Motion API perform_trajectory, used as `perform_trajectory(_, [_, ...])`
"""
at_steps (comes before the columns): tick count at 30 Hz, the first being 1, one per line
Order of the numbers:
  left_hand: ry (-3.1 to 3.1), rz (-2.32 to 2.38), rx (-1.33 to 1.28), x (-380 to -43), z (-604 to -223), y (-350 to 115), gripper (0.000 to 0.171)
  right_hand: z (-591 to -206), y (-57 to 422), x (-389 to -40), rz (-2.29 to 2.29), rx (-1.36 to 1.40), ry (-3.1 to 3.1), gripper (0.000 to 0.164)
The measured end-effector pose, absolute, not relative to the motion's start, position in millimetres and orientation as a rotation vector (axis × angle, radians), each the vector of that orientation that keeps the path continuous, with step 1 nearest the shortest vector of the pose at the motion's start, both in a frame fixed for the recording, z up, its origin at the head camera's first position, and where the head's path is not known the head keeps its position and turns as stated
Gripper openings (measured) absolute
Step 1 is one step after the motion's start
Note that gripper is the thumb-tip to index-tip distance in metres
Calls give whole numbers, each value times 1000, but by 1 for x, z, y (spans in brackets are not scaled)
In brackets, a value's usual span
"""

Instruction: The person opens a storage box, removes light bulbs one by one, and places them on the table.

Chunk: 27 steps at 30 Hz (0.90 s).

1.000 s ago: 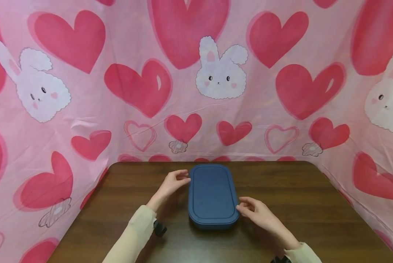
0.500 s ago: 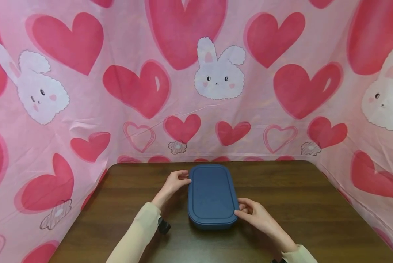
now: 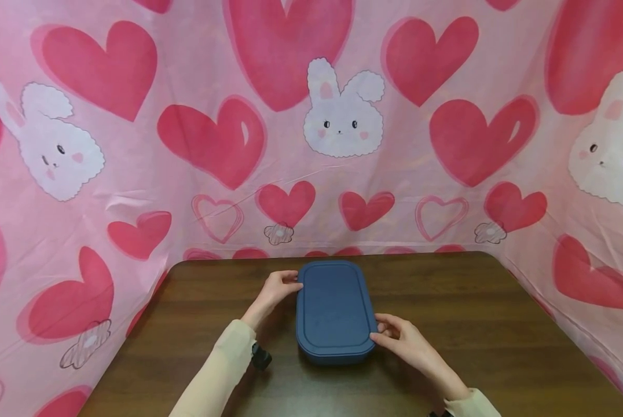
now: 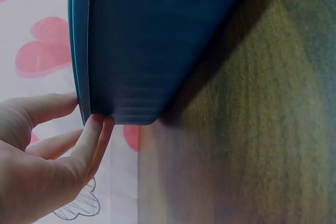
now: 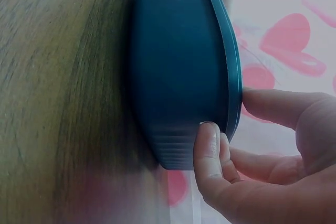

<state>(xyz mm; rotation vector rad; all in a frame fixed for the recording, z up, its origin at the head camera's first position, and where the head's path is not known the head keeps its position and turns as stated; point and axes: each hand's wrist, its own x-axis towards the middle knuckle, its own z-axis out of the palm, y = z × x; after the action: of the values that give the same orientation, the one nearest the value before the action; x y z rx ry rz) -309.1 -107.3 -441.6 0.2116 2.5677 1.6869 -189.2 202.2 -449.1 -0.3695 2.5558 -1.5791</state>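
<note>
A dark blue lidded food container (image 3: pixel 336 307) sits on the table, its lid on, long side running away from me. My left hand (image 3: pixel 274 289) pinches the lid's rim at the far left side. In the left wrist view, the thumb lies against the lid's top edge and fingertips (image 4: pixel 96 121) reach under the rim. At the near right side my right hand (image 3: pixel 409 343) pinches the rim as well. The right wrist view has its thumb on the lid's edge and a fingertip (image 5: pixel 209 135) against the wall below the rim. What the container holds is hidden.
The brown wooden table (image 3: pixel 462 313) has rounded far corners. A pink cloth (image 3: pixel 405 168) with hearts and rabbits hangs behind it and along both sides. Small black devices (image 3: pixel 261 357) are worn at the wrists.
My right hand has come in and its thumb has moved onto the lid's edge. The left forearm has shifted slightly right, its fingers staying at the rim. The container stays in place.
</note>
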Motion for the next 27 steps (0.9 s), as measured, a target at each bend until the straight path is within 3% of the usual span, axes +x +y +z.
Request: perform_trajectory(27, [2622,1595,230,-307,-430,-106,40,-445,201,-186,-1477,-418,2687,55])
